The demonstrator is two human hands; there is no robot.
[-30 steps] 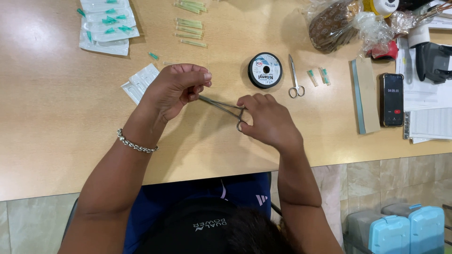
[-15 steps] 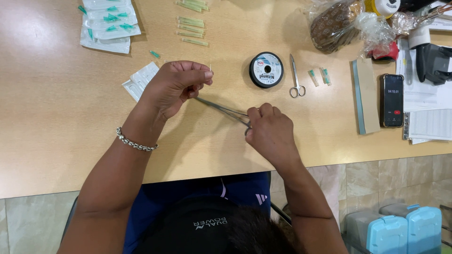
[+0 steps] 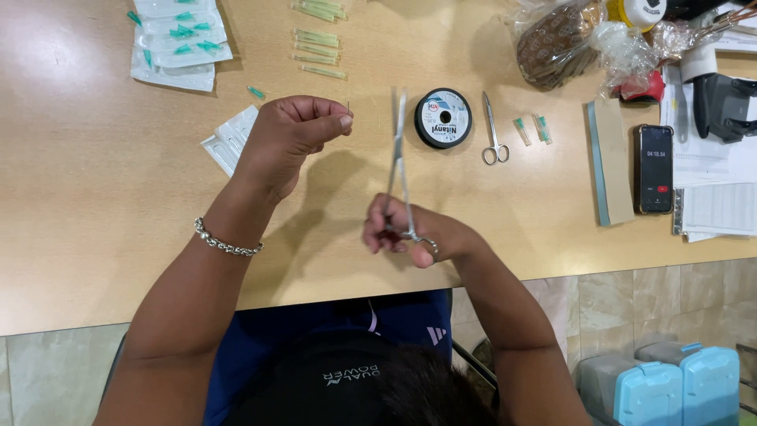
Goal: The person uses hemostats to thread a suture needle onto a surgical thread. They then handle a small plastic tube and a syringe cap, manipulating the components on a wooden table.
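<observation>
We hold the steel forceps (image 3: 400,170) in our right hand (image 3: 414,235), fingers curled through its rings, tips pointing away toward the thread spool (image 3: 443,117). Our left hand (image 3: 290,136) pinches a thin needle (image 3: 348,106) (barely visible) between thumb and forefinger, well apart from the forceps.

Scissors (image 3: 494,130) rt of spool (image 3: 443,117)
</observation>
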